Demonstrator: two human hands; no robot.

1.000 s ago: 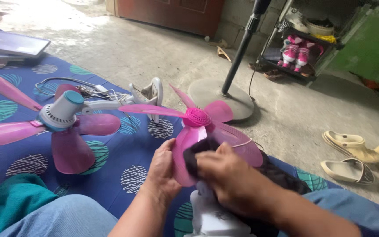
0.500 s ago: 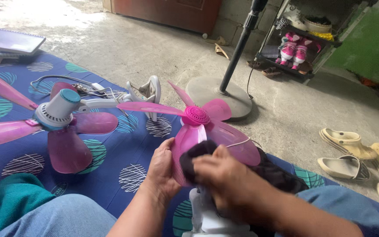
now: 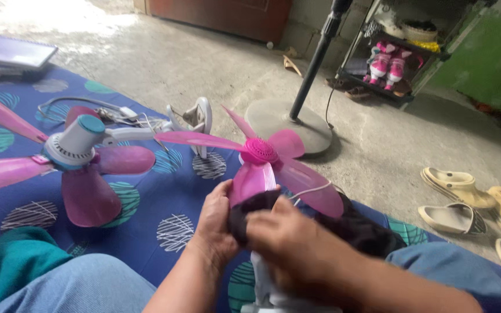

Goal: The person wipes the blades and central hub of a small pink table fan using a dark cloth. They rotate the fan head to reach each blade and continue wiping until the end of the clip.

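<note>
Beyond blue mat (image 3: 163,197), shoe rack (image 3: 404,35) holds pink shoes (image 3: 387,66); both hands' grip presses dark cloth (image 3: 355,226) on pink fan blade (image 3: 250,179).

My left hand (image 3: 217,223) cups lower pink plastic blade of small pink fan (image 3: 260,152) from left edge. My right hand (image 3: 297,246) presses dark crumpled cloth (image 3: 352,227) against same blade. Fan's white plastic base (image 3: 265,284) sits between my denim-clad knees. Second pink-bladed fan with white motor and teal cap (image 3: 77,141) lies on blue patterned mat (image 3: 169,197), well apart to left. Beige rubber sandals (image 3: 458,186) on concrete floor at right.
</note>
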